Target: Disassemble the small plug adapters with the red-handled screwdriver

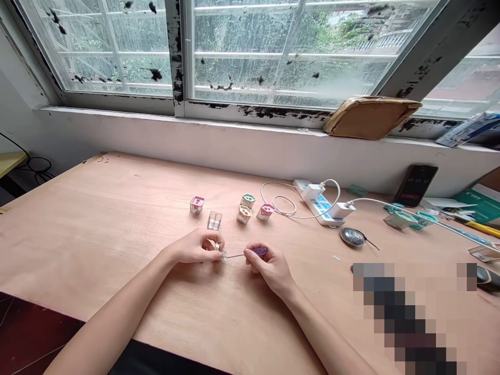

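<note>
My left hand [199,247] is closed, pinching a small clear plastic piece [224,255] between thumb and fingers. In my right hand [273,270] is a screwdriver [259,251] with a purple handle. Its thin metal shaft points left, and the tip meets or nearly meets the clear piece; the exact contact is too small to tell. Beyond my left hand stand a clear plastic cup-like piece [214,221] and a pink-topped clear block [197,204]. Farther right, a green-topped block [248,200], a yellow-topped block [244,214] and another pink-topped block [266,211] sit close together.
A white power strip [320,204] with plugs and a looped white cable lies behind to the right. Near it are a round dark object [353,237], teal pieces [425,220] and a leaning phone [415,185]. A cardboard piece [371,119] rests on the windowsill.
</note>
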Demonstrator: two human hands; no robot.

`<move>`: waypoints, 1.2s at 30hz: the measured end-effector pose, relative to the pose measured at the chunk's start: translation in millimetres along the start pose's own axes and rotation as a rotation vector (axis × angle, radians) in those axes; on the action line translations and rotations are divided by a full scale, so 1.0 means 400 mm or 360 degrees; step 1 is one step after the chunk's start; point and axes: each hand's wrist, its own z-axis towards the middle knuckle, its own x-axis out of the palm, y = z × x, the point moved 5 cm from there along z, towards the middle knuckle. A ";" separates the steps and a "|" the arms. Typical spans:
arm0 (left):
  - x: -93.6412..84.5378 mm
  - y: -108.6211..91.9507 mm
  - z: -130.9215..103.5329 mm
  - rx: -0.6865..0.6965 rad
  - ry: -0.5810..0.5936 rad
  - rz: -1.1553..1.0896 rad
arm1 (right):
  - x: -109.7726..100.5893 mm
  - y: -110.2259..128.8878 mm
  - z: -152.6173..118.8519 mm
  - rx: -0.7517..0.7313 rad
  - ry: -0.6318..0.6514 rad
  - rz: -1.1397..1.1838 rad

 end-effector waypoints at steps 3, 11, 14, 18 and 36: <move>-0.003 0.002 -0.001 0.0047 -0.0107 -0.0085 | 0.002 -0.001 -0.001 0.0025 0.0010 0.0042; -0.045 -0.011 -0.005 0.0280 -0.0584 -0.0189 | -0.001 0.006 0.001 0.0044 -0.0043 0.0094; -0.048 -0.011 -0.003 0.0328 -0.0627 -0.0171 | -0.006 0.014 0.004 0.0012 -0.0073 0.0114; -0.053 -0.015 -0.003 0.0383 -0.0683 0.0014 | -0.026 0.024 0.007 -0.0028 -0.0124 0.0144; 0.012 -0.014 0.006 0.0277 -0.0429 0.0388 | -0.067 0.065 -0.008 -0.0271 -0.0409 0.0230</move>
